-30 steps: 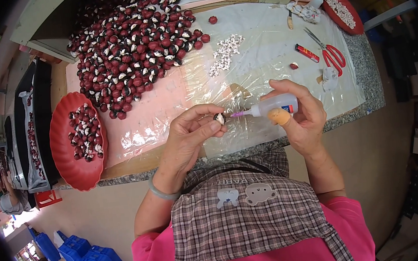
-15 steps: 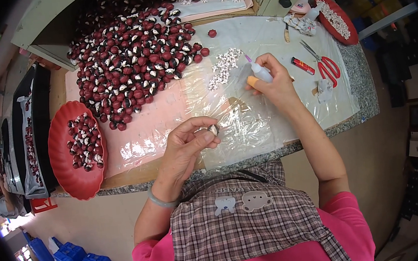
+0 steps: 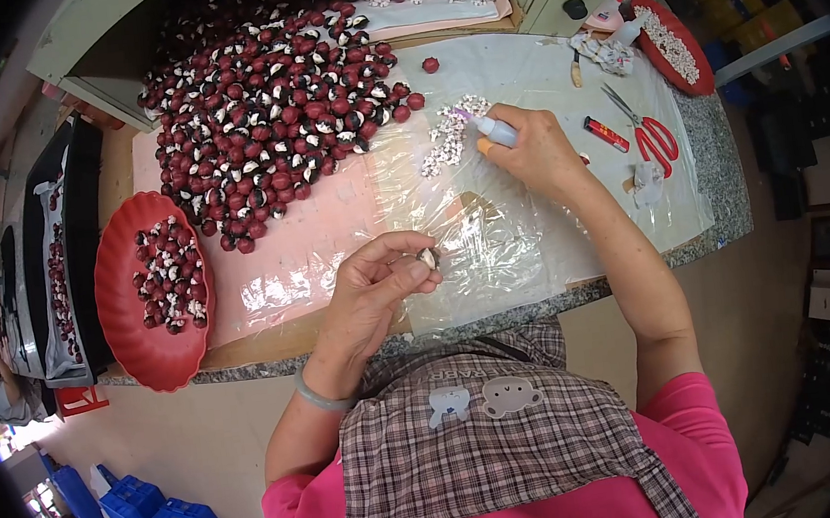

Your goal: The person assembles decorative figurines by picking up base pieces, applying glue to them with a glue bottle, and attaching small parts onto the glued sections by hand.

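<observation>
The left hand [image 3: 372, 283] is near the table's front edge, thumb and fingertips pinching a small ball [image 3: 429, 258] with dark and white parts. The right hand [image 3: 536, 147] reaches farther out, its fingers curled round a squeeze bottle [image 3: 497, 132] whose purple nozzle [image 3: 466, 114] points left over a scatter of small white bits [image 3: 447, 151]. Whether the nozzle touches any of them cannot be told (the bits lie very close together).

Far left of the hands spreads a large heap of red, black and white balls [image 3: 267, 123]. Nearer, at the left, a scalloped red dish [image 3: 126, 317] holds a much smaller group of balls [image 3: 170, 283] with white specks among or on them. Judging by these, the dish group seems further along and the heap appears the larger share left, though the view does not settle that. The pinched ball looks partway through, with no white bit clearly visible on it.

More white bits fill a red bowl [image 3: 702, 72] at the far right; red-handled scissors [image 3: 658, 141] and a red tube [image 3: 606, 134] lie right of the right hand.
</observation>
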Tool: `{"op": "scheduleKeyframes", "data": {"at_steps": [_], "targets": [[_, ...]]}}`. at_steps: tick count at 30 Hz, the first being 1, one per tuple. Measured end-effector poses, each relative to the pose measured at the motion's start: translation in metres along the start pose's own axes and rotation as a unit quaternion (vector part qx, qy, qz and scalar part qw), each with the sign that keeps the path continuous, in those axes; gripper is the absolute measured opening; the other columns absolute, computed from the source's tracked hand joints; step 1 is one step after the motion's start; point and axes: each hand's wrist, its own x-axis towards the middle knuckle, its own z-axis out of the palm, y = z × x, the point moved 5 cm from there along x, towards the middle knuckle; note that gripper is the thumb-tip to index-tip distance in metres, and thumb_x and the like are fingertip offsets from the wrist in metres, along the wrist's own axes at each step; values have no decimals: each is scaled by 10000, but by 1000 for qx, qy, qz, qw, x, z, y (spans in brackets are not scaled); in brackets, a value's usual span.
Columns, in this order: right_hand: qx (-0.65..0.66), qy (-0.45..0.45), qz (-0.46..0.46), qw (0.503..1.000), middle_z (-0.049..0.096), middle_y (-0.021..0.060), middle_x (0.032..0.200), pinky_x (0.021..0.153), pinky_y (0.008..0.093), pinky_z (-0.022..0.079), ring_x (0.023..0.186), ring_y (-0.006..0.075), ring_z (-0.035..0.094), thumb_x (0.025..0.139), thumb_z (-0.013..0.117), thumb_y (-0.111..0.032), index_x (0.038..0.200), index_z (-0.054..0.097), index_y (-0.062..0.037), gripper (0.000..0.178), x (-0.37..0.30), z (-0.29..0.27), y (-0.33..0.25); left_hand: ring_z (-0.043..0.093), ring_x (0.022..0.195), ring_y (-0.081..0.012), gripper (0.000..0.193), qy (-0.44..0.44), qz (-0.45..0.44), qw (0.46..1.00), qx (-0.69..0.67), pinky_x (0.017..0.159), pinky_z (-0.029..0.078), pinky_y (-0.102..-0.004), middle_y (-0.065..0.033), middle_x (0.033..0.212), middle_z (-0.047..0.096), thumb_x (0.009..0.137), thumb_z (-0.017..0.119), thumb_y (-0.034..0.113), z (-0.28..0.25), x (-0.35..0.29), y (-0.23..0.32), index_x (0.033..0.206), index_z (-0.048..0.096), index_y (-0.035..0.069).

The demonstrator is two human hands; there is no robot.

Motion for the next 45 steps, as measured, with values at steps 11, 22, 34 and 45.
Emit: {"op": "scheduleKeyframes", "data": {"at_steps": [11,22,34,45], "targets": [[506,-124,53,852,669,139,903,663,265,550,727,160,658,887,592,-93,997,601,19,157,-62,29,-5,642,868,-140,240,-3,-8,1000,11,792,531,-253,-76,1008,642,886,611,24,4,4,-1,1123,586,-1],[471,-114,63,873,664,119,899,688,267,556,749,179,673,867,618,-31,987,615,39,139,-67,32,-2,643,875,-142,242,1,-9,1000,15,790,532,-246,-78,1002,643,889,602,19,7,5,-2,1129,582,-5],[270,45,-154,949,628,47,848,708,249,513,767,117,606,813,639,35,880,637,18,69,-78,35,-25,640,881,-141,229,6,25,999,34,788,529,-248,-122,1060,652,898,593,25,15,13,-7,1124,583,-12],[475,-141,10,869,673,59,898,729,248,534,817,119,642,856,650,-48,977,652,20,138,-76,44,-9,623,865,-143,195,-55,30,998,23,778,503,-260,-108,1002,660,890,607,39,17,18,-4,1080,586,-1]]}}
